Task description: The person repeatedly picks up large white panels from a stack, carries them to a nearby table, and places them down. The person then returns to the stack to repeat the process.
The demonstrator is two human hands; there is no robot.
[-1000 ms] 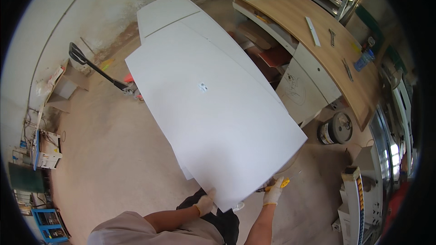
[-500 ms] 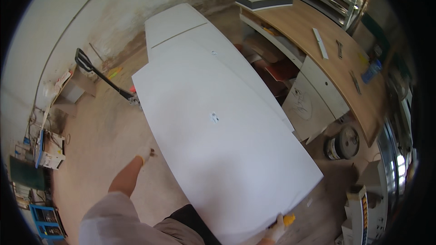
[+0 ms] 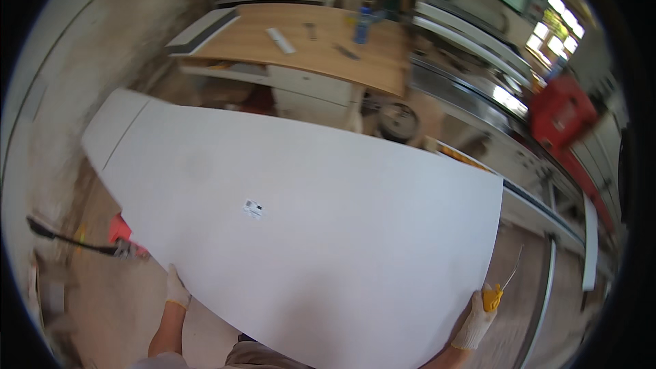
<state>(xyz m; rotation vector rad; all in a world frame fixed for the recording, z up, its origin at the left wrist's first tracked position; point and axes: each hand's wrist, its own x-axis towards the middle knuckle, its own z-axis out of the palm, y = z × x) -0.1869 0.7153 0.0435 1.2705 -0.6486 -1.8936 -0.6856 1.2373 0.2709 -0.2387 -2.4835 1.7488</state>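
A large white board (image 3: 362, 198) with a small label (image 3: 253, 208) spreads across the middle. My left hand (image 3: 178, 289), in a pale glove, grips its near edge at the left, its fingers partly hidden by the edge. At the board's right end my right hand (image 3: 476, 321), also gloved, is closed around a yellow hand tool (image 3: 491, 298). From the tool a thin metal piece sticks out away from me; blur hides its exact kind. The right hand lies against or very near the board's edge.
Beyond the board stands a wooden-topped desk (image 3: 301, 61) with a blue bottle (image 3: 362, 26) on it. A dark bucket (image 3: 398, 121) is beside the desk. A black pallet-jack handle (image 3: 72, 238) juts out left. Right are metal rails (image 3: 540, 301) and a red machine (image 3: 562, 111).
My view has swung right, so the board now lies crosswise. My left hand, hanging free before, has come to the board's near edge. The yellow tool is still in my right hand.
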